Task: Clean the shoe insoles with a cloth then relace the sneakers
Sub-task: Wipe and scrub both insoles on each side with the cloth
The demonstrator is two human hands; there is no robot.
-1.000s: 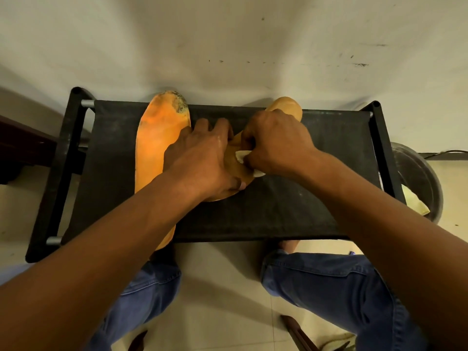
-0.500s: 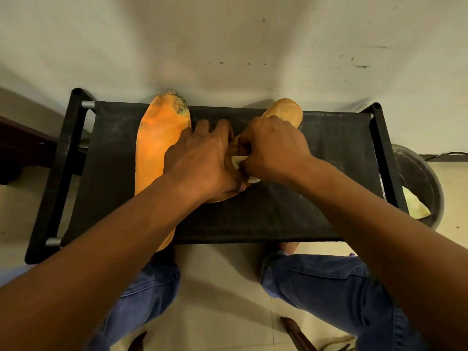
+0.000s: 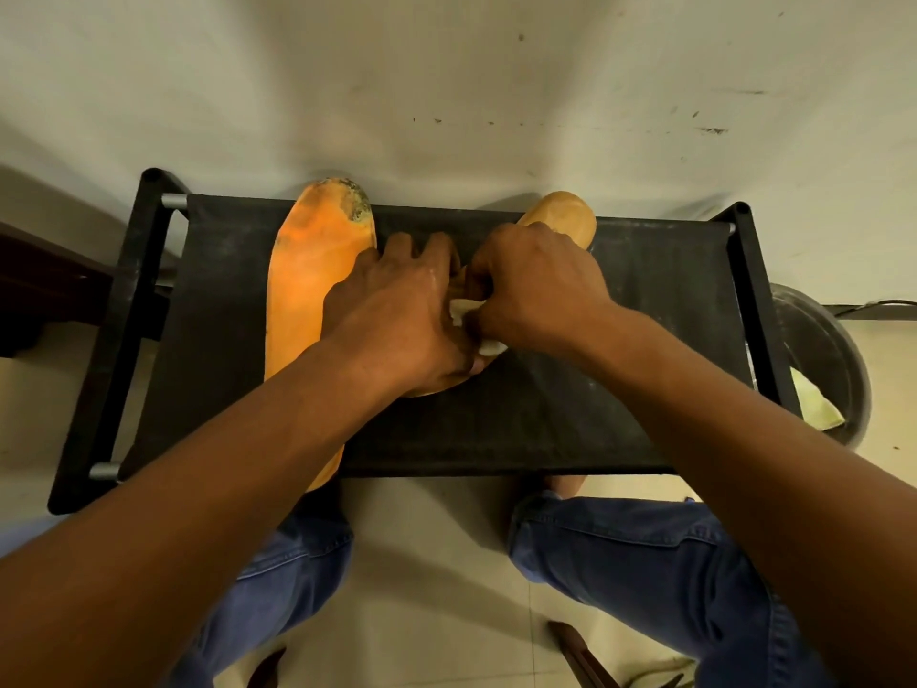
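A black fabric stool (image 3: 570,404) stands against a scuffed pale wall (image 3: 446,81), a dark bin (image 3: 823,360) to its right. On it, my left hand (image 3: 402,320) presses flat on the paler insole (image 3: 565,216); my right hand (image 3: 536,285) grips a white cloth (image 3: 464,310) against it. The orange insole (image 3: 312,275) lies alongside.

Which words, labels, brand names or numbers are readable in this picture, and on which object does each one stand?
None can be read.
Left insole: no print shows, only a dark worn patch at its far end.
Right insole: mostly hidden under the hands, no text on the visible part.
Cloth, black stool and dark bucket: no label visible.
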